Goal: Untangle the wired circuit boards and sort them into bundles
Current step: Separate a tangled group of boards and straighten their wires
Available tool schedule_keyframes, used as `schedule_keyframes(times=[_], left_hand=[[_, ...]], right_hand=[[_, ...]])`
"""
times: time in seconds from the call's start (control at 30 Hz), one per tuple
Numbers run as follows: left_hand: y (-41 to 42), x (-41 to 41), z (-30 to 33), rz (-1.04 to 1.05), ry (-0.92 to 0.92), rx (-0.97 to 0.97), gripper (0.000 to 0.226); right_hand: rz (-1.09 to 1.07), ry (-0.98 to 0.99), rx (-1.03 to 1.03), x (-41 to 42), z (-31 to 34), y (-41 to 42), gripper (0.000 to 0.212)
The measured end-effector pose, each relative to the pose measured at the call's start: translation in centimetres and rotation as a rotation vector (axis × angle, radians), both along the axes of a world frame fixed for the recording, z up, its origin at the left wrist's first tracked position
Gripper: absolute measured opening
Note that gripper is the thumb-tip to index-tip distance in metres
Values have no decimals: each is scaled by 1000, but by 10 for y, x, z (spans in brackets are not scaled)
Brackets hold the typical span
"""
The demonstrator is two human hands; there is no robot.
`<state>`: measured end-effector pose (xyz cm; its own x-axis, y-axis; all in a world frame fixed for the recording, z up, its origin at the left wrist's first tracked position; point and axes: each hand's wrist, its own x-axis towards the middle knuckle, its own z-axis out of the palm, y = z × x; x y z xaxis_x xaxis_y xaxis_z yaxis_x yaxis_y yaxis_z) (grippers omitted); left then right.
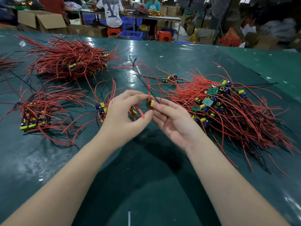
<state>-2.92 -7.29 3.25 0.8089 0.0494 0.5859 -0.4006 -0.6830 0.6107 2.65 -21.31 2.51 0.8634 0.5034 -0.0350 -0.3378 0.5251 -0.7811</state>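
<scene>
Fingers (pixel 143 96) of the left hand (pixel 123 115) curl toward the thumb and pinch red wires (pixel 140 111) near the middle of the view. Just to its 3 o'clock, the right hand (pixel 172 121) lies palm up, fingers (pixel 160 104) loosely straight, with a small circuit board (pixel 151 103) bearing a yellow part resting at their tips; red and black wires rise from it toward 12 o'clock. Both hands hover over a glossy green desk (pixel 146 176). A large tangled heap of boards (pixel 228 108) sprawls at 3 o'clock. A tidy bundle (pixel 35 115) sits at 9 o'clock, a small bundle (pixel 102 108) lies just beside the left hand, and a big wiry pile (pixel 68 61) lies at 11 o'clock. Two loose boards (pixel 170 78) rest at 1 o'clock.
</scene>
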Motion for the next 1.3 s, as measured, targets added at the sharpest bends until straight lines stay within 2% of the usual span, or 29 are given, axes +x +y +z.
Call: schedule_keyframes(times=[0.17,0.27,0.37,0.4,0.53,0.63,0.7,0.8,0.93,1.03,1.17,1.3], left_hand=[[-3,-2,1,-129,117,-278,41],[-4,-1,2,-168,136,-456,28],[-6,1,0,-112,85,-510,17],[-6,1,-1,-56,65,-494,19],[-4,1,-2,153,-126,-211,8],[-4,2,-2,178,-262,-186,2],[-7,2,-2,161,-277,-245,3],[-8,2,0,69,-130,-496,9],[-7,3,4,-96,53,-886,14],[-3,4,5,-217,210,-1086,26],[3,4,8,-291,393,-1211,31],[5,5,6,-267,439,-1157,27]], right_hand=[[-29,-76,-15,-2,-1,0,22],[-56,-87,-17,-3,0,0,23],[-57,-58,5,-4,0,2,15],[-51,-40,21,-5,0,3,15],[-43,46,71,-9,-1,7,19],[-48,95,118,-11,0,9,23],[-33,120,167,-13,1,11,17],[-12,150,236,-16,4,12,8],[4,107,226,-15,4,12,9],[4,50,202,-14,4,10,12],[-1,-19,164,-13,4,8,13],[-69,-122,73,-13,2,9,17]])
